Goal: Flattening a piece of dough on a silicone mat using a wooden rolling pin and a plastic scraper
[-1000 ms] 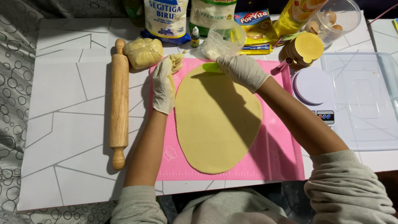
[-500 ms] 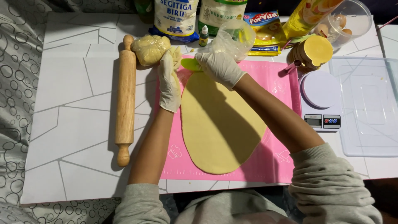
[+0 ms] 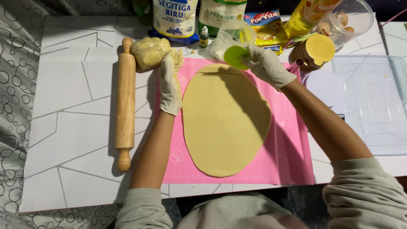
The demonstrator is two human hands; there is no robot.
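A rolled-out oval of pale yellow dough [image 3: 227,121] lies on a pink silicone mat [image 3: 288,157]. My right hand [image 3: 267,63], gloved, holds a round light-green cutter [image 3: 235,56] just above the dough's far edge, where a thin cut line shows. My left hand [image 3: 170,78], also gloved, rests flat on the mat's left edge, fingers pointing away, with scraps of dough at the fingertips. A lump of dough in clear wrap [image 3: 149,51] sits just beyond that hand.
A wooden rolling pin [image 3: 125,101] lies left of the mat. At the back stand flour bags [image 3: 175,17], a small green dropper bottle [image 3: 204,37], a snack packet [image 3: 265,23] and a tub of eggs [image 3: 343,21]. A stack of yellow discs [image 3: 316,50] and a clear tray [image 3: 371,104] are on the right.
My right hand has lifted the green cutter off the dough's far end and moved it back toward the bags. My left hand has stayed on the mat's edge.
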